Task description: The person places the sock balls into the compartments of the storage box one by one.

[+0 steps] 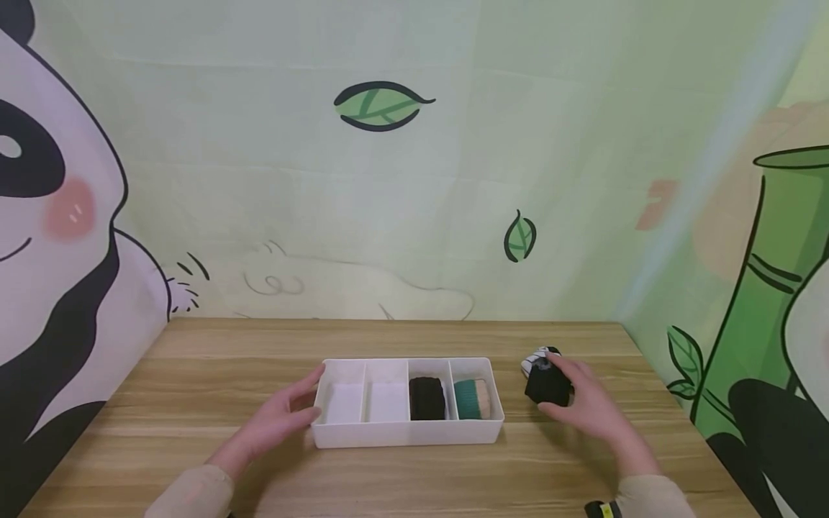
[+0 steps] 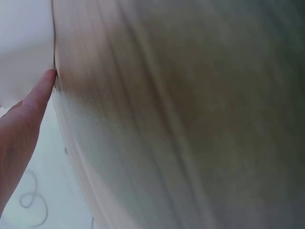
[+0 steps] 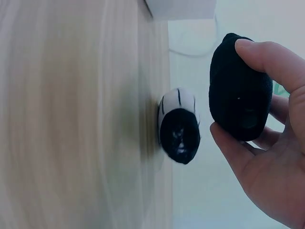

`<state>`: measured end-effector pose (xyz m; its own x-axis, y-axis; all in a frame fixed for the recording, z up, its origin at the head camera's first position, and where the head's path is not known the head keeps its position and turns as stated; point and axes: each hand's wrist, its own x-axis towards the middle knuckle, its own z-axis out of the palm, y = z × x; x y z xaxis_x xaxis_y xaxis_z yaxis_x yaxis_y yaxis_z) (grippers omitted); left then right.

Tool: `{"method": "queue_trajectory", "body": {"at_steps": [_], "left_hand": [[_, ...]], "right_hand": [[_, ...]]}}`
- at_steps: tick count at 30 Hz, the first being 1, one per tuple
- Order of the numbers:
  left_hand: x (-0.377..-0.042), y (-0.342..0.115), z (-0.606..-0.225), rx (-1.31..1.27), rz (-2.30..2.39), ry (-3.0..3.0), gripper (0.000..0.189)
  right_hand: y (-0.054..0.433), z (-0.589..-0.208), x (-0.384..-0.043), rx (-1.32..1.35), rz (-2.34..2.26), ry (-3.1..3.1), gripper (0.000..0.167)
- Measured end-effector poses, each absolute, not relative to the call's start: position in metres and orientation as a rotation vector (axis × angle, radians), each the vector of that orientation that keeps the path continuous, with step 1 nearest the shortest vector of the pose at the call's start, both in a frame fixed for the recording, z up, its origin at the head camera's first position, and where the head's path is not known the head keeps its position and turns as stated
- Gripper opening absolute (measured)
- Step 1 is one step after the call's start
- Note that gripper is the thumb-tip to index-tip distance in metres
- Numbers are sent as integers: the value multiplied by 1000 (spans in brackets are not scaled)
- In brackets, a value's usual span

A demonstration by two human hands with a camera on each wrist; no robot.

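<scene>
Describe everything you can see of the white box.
The white box looks like smooth plastic: long, shallow and open-topped, with three dividers making four compartments in a row. In the head view, the left two are empty; the third holds a black bundle, the rightmost a teal and beige bundle. It sits upright on the wood-grained table, the left hand touching its left end.

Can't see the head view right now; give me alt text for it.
A person's right grip holds a black bundle, a striped bundle just beyond it, right of a white box on a wooden table. The left grip touches the box's left end; from left, the third compartment holds a black roll, the fourth a teal-and-beige roll.
</scene>
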<state>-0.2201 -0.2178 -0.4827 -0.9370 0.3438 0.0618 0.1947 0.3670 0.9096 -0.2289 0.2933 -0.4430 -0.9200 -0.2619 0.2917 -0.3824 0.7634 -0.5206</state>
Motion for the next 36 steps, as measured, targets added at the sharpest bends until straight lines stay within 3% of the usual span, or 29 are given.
{"method": "queue_trajectory", "body": {"at_steps": [36], "left_hand": [[-219,-217,-481,501,1636,2483,71]], "right_hand": [[212,-425,-229,804,971,-2687,85]]}}
